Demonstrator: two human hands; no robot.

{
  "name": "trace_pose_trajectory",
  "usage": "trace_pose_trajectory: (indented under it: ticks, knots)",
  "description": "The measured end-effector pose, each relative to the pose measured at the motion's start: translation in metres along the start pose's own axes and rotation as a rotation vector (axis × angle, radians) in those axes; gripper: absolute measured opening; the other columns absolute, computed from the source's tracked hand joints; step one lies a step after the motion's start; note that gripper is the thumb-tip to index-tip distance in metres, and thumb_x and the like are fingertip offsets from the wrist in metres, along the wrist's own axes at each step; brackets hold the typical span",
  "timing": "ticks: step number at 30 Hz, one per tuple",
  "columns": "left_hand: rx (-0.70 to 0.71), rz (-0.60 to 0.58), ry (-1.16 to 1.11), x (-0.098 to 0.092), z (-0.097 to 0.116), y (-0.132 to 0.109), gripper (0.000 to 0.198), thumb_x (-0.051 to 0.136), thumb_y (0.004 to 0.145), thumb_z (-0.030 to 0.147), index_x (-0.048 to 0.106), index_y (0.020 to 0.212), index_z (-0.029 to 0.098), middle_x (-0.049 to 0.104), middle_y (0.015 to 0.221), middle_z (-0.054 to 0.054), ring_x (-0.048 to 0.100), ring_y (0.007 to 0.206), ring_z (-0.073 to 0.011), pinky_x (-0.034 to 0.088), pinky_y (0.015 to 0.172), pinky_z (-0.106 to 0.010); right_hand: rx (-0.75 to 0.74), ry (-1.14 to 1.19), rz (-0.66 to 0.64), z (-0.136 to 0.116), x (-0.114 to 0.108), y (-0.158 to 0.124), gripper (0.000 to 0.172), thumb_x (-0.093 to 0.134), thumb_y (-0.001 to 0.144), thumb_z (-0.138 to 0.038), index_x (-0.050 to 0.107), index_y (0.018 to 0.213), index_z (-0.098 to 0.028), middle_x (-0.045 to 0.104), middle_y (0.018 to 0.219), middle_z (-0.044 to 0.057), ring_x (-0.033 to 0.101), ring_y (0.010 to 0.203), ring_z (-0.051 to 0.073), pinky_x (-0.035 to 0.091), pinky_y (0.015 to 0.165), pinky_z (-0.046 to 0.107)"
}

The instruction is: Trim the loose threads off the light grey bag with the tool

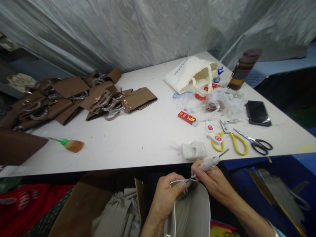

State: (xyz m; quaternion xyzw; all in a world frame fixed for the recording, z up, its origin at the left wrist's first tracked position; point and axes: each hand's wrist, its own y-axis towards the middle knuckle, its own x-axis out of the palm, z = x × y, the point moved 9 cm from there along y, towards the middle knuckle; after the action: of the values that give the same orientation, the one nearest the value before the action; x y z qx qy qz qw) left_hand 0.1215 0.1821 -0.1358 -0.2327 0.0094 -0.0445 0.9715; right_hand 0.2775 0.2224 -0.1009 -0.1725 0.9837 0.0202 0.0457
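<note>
Below the table's front edge, my left hand (166,194) pinches the top edge of a grey bag piece (192,210) with a white cord along its rim. My right hand (213,181) grips a whitish pen-like tool (209,162), its tip touching the bag's edge right beside my left thumb. Both hands are close together over my lap.
On the white table (138,138) lie a white rag (194,150), yellow-handled scissors (233,140), black-handled scissors (256,142), a red box (187,117), small glue tubes (212,131), a phone (258,113), a cream tote (191,74), a brown bottle (244,68). Brown bag pieces (74,97) are piled left. Grey pieces (118,214) fill a carton below.
</note>
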Motion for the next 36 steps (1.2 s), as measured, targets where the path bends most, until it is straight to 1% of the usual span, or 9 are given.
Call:
trace_pose_trajectory:
  ticks: [5, 9, 13, 17, 21, 24, 27, 32, 36]
  knots:
    - [0.016, 0.023, -0.002, 0.003, -0.003, 0.001, 0.02, 0.073, 0.073, 0.033, 0.071, 0.076, 0.013, 0.064, 0.071, -0.003, 0.053, 0.07, -0.0164, 0.04, 0.068, -0.028, 0.037, -0.042, -0.045, 0.009, 0.006, 0.007, 0.038, 0.049, 0.107, -0.046, 0.061, 0.081, -0.02, 0.055, 0.069, -0.003, 0.054, 0.065, 0.016, 0.042, 0.065, 0.028]
    - [-0.002, 0.033, 0.062, 0.007, -0.008, 0.001, 0.022, 0.07, 0.073, 0.033, 0.07, 0.077, 0.012, 0.061, 0.069, -0.002, 0.05, 0.068, -0.0161, 0.039, 0.068, -0.029, 0.073, -0.08, -0.022, 0.018, 0.007, 0.013, 0.042, 0.047, 0.107, -0.048, 0.059, 0.078, -0.02, 0.054, 0.069, -0.002, 0.052, 0.066, 0.016, 0.04, 0.066, 0.028]
    - [0.0, 0.049, 0.085, 0.006, -0.007, 0.001, 0.023, 0.069, 0.073, 0.036, 0.068, 0.076, 0.013, 0.057, 0.066, -0.001, 0.047, 0.066, -0.0157, 0.037, 0.066, -0.028, -0.036, -0.047, -0.09, 0.001, 0.007, 0.006, 0.037, 0.053, 0.108, -0.046, 0.061, 0.083, -0.02, 0.055, 0.075, -0.002, 0.052, 0.071, 0.016, 0.04, 0.068, 0.028]
    - [0.018, 0.035, 0.062, 0.006, -0.005, 0.001, 0.023, 0.069, 0.074, 0.037, 0.067, 0.075, 0.014, 0.059, 0.068, -0.001, 0.048, 0.066, -0.0153, 0.038, 0.066, -0.027, -0.174, -0.025, -0.15, -0.016, -0.002, -0.015, 0.037, 0.054, 0.109, -0.047, 0.064, 0.085, -0.021, 0.057, 0.081, -0.001, 0.053, 0.075, 0.016, 0.04, 0.071, 0.028]
    - [0.016, 0.056, 0.086, 0.008, -0.004, 0.001, 0.021, 0.069, 0.074, 0.035, 0.068, 0.075, 0.014, 0.058, 0.066, -0.001, 0.047, 0.064, -0.0149, 0.037, 0.065, -0.027, -0.157, 0.087, -0.023, -0.009, -0.021, -0.031, 0.031, 0.057, 0.109, -0.045, 0.069, 0.091, -0.023, 0.063, 0.086, 0.0, 0.058, 0.079, 0.016, 0.045, 0.073, 0.026]
    - [0.027, 0.071, 0.108, 0.009, -0.001, -0.001, 0.021, 0.069, 0.073, 0.035, 0.068, 0.076, 0.014, 0.058, 0.066, -0.001, 0.047, 0.064, -0.015, 0.037, 0.064, -0.026, -0.127, 0.159, 0.081, -0.002, -0.028, -0.038, 0.023, 0.06, 0.108, -0.045, 0.074, 0.108, -0.027, 0.07, 0.092, 0.001, 0.065, 0.085, 0.016, 0.052, 0.077, 0.024]
    - [0.035, 0.085, 0.128, 0.009, 0.002, -0.005, 0.021, 0.069, 0.073, 0.034, 0.07, 0.077, 0.014, 0.061, 0.067, -0.002, 0.049, 0.065, -0.0156, 0.038, 0.064, -0.026, -0.12, 0.177, 0.155, -0.003, -0.029, -0.042, 0.025, 0.057, 0.109, -0.043, 0.07, 0.127, -0.03, 0.075, 0.087, 0.0, 0.07, 0.079, 0.016, 0.057, 0.076, 0.022]
    - [0.069, 0.137, 0.157, 0.004, 0.002, -0.01, 0.02, 0.071, 0.076, 0.034, 0.072, 0.078, 0.014, 0.062, 0.068, -0.001, 0.051, 0.066, -0.0147, 0.04, 0.065, -0.025, -0.188, 0.1, 0.242, -0.02, -0.03, -0.052, 0.019, 0.059, 0.108, -0.04, 0.073, 0.109, -0.028, 0.075, 0.084, -0.001, 0.071, 0.078, 0.014, 0.057, 0.074, 0.019]
    - [0.119, 0.264, 0.094, -0.023, 0.002, -0.015, 0.024, 0.075, 0.076, 0.038, 0.071, 0.081, 0.015, 0.065, 0.069, 0.0, 0.055, 0.064, -0.0142, 0.043, 0.063, -0.024, -0.172, 0.063, 0.261, -0.024, -0.032, -0.06, 0.019, 0.058, 0.108, -0.04, 0.071, 0.102, -0.027, 0.075, 0.083, -0.002, 0.072, 0.077, 0.014, 0.058, 0.075, 0.018]
